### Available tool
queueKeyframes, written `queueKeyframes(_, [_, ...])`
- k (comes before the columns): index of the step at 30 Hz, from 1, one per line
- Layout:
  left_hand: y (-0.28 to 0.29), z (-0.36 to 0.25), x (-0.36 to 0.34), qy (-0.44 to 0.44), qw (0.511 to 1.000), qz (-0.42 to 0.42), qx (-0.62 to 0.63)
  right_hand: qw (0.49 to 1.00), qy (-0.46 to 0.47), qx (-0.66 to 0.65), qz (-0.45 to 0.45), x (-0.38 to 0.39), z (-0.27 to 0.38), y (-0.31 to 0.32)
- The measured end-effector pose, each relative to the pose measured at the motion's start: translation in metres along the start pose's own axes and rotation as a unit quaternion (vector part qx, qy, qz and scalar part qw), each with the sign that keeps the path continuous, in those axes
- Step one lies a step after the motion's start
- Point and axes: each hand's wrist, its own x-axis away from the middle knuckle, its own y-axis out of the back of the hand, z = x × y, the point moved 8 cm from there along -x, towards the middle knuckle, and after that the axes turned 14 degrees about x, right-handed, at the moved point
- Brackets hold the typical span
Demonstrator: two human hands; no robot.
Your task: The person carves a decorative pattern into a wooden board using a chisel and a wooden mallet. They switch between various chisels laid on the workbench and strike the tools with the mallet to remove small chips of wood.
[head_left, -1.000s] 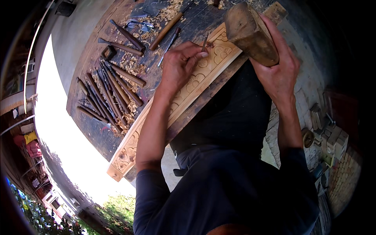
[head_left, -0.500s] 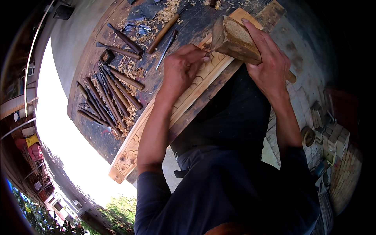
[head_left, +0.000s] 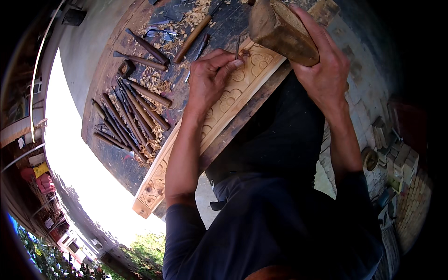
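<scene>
A long pale board (head_left: 228,103) lies diagonally along the bench's near edge, its face carved with rounded, scalloped relief. Over its upper part, my left hand (head_left: 211,77) is closed in a pinch on a slim chisel (head_left: 237,48); the thin dark shaft stands up from the fingers, and the cutting tip is hidden. My right hand (head_left: 326,70) wraps round a blocky wooden mallet (head_left: 275,32), held just right of the chisel and apart from it. The mallet covers the far end of the carving. Most of its handle is hidden behind the hand.
Several carving tools (head_left: 133,109) lie in a row on the dark bench (head_left: 107,151) among wood shavings (head_left: 156,84). Beyond my left hand lie a wooden-handled tool (head_left: 192,39), a slim chisel (head_left: 201,49) and glasses (head_left: 161,32). Stacked blocks (head_left: 402,161) stand on the floor at right.
The mallet has risen off the chisel and looks larger. My left hand has shifted slightly left, and the chisel's shaft now shows upright above the fingers.
</scene>
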Motion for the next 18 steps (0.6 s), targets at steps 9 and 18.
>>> queueKeyframes(9, [-0.002,-0.005,0.000,-0.040,0.999,0.003,-0.009,0.996,0.023,0.054,0.060,0.010,-0.006,-0.025])
queueKeyframes(18, [0.004,0.005,0.000,0.020,0.998,-0.030,0.051,0.999,0.023,0.002,0.037,-0.002,-0.003,-0.012])
